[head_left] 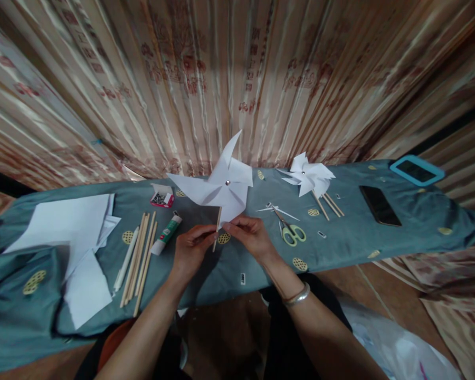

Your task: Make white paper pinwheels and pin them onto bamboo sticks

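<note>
A white paper pinwheel point(235, 182) with a silvery pin at its centre is held upright over the cloth. My left hand point(193, 245) pinches its thin wooden stick point(219, 217) below the blades. With thumb and fingertips, my right hand point(252, 236) grips the lower paper blade of the pinwheel, close beside the stick. A glue stick point(167, 234) lies left of my left hand, and a small open box of pins point(161, 196) stands behind it. Right of my right hand rest scissors point(292, 232) with green handles, among thin paper scraps point(279, 211).
Wooden sticks point(142, 258) and a white pen-like object point(125, 259) lie at left, beside white paper sheets point(69, 216). Finished-looking pinwheels point(311, 177) lie at right, near a dark phone point(380, 205) and a blue-framed object point(417, 170). A curtain point(229, 79) hangs behind the cloth-covered surface point(340, 237).
</note>
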A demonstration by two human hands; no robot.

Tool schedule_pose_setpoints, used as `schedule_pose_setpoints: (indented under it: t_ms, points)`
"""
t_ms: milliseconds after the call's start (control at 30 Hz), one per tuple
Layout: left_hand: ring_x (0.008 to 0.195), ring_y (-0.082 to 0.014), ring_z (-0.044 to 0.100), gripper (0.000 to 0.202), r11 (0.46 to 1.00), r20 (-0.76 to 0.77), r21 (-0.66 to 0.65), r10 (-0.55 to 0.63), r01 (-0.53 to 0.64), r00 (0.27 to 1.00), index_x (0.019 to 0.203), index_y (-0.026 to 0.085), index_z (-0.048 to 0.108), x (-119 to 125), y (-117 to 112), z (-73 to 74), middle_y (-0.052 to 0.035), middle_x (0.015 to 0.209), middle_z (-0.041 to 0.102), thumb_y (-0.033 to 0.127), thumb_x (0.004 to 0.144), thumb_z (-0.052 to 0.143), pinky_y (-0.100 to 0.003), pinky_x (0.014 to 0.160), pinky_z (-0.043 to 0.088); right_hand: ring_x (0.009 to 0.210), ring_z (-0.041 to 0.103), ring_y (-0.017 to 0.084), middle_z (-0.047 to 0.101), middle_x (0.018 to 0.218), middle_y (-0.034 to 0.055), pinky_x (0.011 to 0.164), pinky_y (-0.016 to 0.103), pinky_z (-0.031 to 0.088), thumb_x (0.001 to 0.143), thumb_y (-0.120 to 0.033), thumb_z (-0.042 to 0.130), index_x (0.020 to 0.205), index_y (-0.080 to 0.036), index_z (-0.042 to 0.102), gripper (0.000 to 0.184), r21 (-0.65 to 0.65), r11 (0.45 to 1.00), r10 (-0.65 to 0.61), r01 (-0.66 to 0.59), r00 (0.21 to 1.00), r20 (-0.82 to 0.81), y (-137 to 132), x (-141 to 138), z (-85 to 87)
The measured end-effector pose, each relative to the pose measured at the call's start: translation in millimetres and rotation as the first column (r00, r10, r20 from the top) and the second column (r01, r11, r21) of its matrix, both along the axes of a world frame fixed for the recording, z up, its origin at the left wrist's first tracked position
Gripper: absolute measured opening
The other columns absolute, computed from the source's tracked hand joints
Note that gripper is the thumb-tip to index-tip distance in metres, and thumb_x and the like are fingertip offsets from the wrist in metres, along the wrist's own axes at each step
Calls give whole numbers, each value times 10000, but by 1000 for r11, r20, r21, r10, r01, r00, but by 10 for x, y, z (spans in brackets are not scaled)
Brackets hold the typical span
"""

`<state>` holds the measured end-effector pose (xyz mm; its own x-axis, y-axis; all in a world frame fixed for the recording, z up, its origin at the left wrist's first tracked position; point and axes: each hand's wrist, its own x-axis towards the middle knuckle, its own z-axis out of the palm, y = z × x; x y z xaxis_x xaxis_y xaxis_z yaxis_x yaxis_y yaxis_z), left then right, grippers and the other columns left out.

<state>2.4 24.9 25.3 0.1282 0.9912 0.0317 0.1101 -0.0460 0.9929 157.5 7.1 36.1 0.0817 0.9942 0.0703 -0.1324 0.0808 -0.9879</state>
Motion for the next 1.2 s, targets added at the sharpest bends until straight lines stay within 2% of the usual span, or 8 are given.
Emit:
schedule_pose_setpoints:
  t_ms: [167, 233, 300, 400, 467, 600, 800, 1200]
  points:
    - [745, -190, 673, 177, 1000, 17, -14, 9, -8, 1000, 750, 220, 761, -29, 14, 0, -15, 773, 739, 345, 625, 739, -285, 698, 530, 653, 609, 145, 694, 683, 14, 614, 267, 449, 733, -423, 727, 555, -202, 688, 286, 60, 997, -59, 50, 984, 167, -20, 99, 90]
    - [728, -183, 669, 174, 999, 22, -27, 25, -25, 999, 735, 221, 763, -44, 19, -1, -13, 760, 740, 336, 605, 750, -275, 683, 525, 631, 605, 152, 685, 631, 15, 603, 274, 441, 759, -469, 691, 533, -200, 672, 352, 42, 981, -193, 188, 957, 215, -4, 238, 131]
    - [719, -180, 668, 170, 999, 19, -43, 17, -16, 1000, 726, 219, 767, -52, 16, 0, -15, 750, 741, 326, 593, 757, -267, 670, 521, 677, 625, 171, 699, 646, 22, 639, 285, 453, 772, -498, 666, 553, -197, 681, 373, 62, 930, -365, 361, 903, 227, 35, 407, 161]
    - [732, -190, 676, 164, 997, 11, -70, -43, 44, 999, 724, 213, 769, -50, -3, 6, -25, 757, 747, 315, 596, 754, -272, 677, 528, 821, 655, 200, 746, 823, 34, 737, 311, 484, 730, -471, 712, 815, -197, 756, 290, 132, 856, -518, 500, 830, 208, 118, 622, 186]
    - [734, -197, 681, 163, 993, 12, -87, -85, 85, 996, 725, 210, 770, -43, -19, 10, -30, 755, 748, 311, 598, 752, -279, 682, 535, 906, 657, 212, 753, 929, 42, 806, 334, 493, 699, -447, 740, 925, -205, 757, 331, 161, 856, -514, 491, 840, 175, 167, 699, 196]
    - [741, -201, 688, 170, 988, 18, -104, -117, 118, 993, 737, 210, 775, -33, -33, 14, -31, 763, 755, 307, 599, 761, -285, 693, 542, 987, 656, 221, 761, 968, 33, 924, 375, 478, 684, -424, 751, 813, -229, 770, 235, 134, 901, -424, 412, 902, 78, 208, 707, 204]
    - [768, -205, 695, 202, 991, 12, -90, -96, 97, 995, 767, 193, 775, -37, -14, 13, -37, 797, 763, 325, 615, 766, -295, 729, 550, 851, 655, 192, 760, 835, 6, 863, 354, 490, 567, -382, 820, 655, -236, 749, 184, 26, 912, -406, 409, 910, -86, 192, 637, 186]
    - [750, -214, 685, 195, 999, -29, -44, -9, 8, 1000, 729, 216, 766, -55, 13, 5, -33, 765, 756, 359, 598, 758, -306, 707, 547, 745, 589, 161, 666, 695, -7, 756, 316, 461, 531, -428, 839, 603, -227, 702, 254, -58, 965, -262, 257, 961, -93, 97, 380, 177]
